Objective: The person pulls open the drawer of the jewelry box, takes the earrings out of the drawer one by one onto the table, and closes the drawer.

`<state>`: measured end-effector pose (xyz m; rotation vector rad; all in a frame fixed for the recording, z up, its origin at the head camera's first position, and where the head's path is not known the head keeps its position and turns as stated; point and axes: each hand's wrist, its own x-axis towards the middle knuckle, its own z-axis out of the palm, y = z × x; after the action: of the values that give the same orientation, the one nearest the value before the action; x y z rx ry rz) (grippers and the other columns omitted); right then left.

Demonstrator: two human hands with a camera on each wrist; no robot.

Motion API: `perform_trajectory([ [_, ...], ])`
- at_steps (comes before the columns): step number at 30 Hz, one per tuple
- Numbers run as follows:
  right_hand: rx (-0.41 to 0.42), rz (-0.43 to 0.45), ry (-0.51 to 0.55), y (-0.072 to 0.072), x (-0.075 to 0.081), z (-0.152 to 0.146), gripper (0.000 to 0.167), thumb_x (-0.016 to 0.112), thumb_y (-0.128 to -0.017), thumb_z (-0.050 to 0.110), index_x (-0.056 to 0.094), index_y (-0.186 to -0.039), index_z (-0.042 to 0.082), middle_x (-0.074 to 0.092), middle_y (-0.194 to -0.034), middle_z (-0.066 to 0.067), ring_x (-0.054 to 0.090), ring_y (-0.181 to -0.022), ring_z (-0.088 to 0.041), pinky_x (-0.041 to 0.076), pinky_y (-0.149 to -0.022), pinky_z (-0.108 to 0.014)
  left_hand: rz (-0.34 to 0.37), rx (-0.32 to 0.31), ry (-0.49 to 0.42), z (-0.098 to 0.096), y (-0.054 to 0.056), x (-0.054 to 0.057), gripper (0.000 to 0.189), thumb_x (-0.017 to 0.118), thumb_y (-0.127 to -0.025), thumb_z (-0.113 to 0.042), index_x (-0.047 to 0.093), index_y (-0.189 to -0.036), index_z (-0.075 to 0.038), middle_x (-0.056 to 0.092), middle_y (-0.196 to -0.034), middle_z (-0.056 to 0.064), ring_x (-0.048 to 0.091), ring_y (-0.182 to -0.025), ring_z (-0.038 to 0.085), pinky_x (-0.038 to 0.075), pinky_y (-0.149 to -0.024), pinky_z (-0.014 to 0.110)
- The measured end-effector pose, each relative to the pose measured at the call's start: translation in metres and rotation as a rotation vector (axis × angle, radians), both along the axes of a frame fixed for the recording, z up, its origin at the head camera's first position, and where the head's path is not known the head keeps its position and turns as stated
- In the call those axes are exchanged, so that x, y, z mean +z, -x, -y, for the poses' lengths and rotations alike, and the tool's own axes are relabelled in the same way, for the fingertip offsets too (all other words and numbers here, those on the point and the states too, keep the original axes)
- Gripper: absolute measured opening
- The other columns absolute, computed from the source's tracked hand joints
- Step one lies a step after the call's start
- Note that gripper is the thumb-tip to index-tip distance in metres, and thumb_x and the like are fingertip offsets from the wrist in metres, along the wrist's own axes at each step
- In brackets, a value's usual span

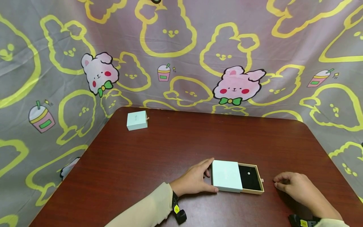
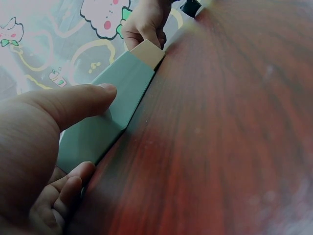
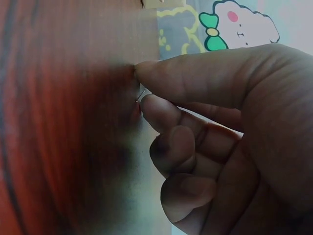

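Note:
My left hand [image 1: 195, 178] grips the left end of a pale mint drawer box [image 1: 227, 175], thumb along its near side and fingers round the far left corner. The box lies flat, its cream-edged drawer [image 1: 260, 176] pulled partly out to the right. On the drawer's black pad [image 1: 248, 183] sits one small pearl bead [image 1: 248, 173]. My right hand [image 1: 296, 187] is low over the table, right of the drawer and apart from it. At its thumb and index fingertips a thin metal pin [image 3: 141, 94] shows, like an earring's post; its other end is hidden.
A second, smaller mint box [image 1: 137, 120] with a little ribbon tab on its right side stands at the table's far left corner. The brown wooden table [image 1: 170, 142] is bordered by a grey cartoon-print cloth [image 1: 187, 69] behind and at both sides.

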<state>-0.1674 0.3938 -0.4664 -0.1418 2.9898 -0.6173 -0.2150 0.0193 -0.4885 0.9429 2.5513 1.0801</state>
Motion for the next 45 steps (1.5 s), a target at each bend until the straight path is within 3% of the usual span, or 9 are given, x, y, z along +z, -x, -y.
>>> perform_trajectory([
  [10,-0.002,-0.003,0.005,-0.001,-0.002,-0.001,0.008,0.078,-0.079,0.013,0.073,-0.083,0.016,0.066,-0.078,0.004,0.058,-0.073,-0.015,0.046,-0.065,-0.041,-0.003,-0.006,-0.003,-0.001,0.0,0.0,0.107,0.081,-0.073,-0.052,0.024,-0.156,-0.015,0.053,-0.108,-0.014,0.051,-0.086,-0.002,0.044,-0.077,0.02],
  [17,-0.013,0.028,0.012,0.001,0.002,0.0,0.009,0.079,-0.079,0.013,0.073,-0.085,0.013,0.066,-0.08,0.003,0.057,-0.072,-0.015,0.046,-0.064,-0.04,-0.016,-0.006,-0.006,0.0,-0.001,0.0,0.107,0.082,-0.073,-0.052,0.025,-0.155,-0.013,0.053,-0.114,-0.012,0.051,-0.087,-0.001,0.044,-0.077,0.02],
  [29,-0.014,0.038,0.029,-0.002,0.005,0.001,0.017,0.081,-0.076,0.013,0.072,-0.09,0.01,0.065,-0.08,0.003,0.059,-0.072,-0.015,0.047,-0.063,-0.038,0.007,-0.006,-0.009,0.0,-0.001,0.0,0.107,0.081,-0.073,-0.053,0.024,-0.156,-0.016,0.052,-0.102,-0.016,0.051,-0.086,-0.002,0.044,-0.076,0.021],
  [41,-0.019,0.049,0.024,0.0,0.013,0.001,0.021,0.081,-0.078,0.017,0.072,-0.095,0.009,0.067,-0.086,0.0,0.061,-0.076,-0.017,0.048,-0.064,-0.039,0.003,-0.012,-0.009,0.0,0.0,-0.001,0.107,0.08,-0.073,-0.055,0.024,-0.156,-0.017,0.052,-0.109,-0.015,0.051,-0.087,-0.003,0.044,-0.078,0.021],
  [45,-0.005,0.012,0.02,0.0,0.014,0.002,0.02,0.082,-0.077,0.018,0.072,-0.094,0.011,0.068,-0.086,0.0,0.061,-0.075,-0.016,0.047,-0.063,-0.038,0.001,-0.007,-0.001,0.001,0.0,0.0,0.107,0.08,-0.073,-0.055,0.024,-0.156,-0.017,0.051,-0.115,-0.014,0.051,-0.088,-0.003,0.043,-0.079,0.021],
])
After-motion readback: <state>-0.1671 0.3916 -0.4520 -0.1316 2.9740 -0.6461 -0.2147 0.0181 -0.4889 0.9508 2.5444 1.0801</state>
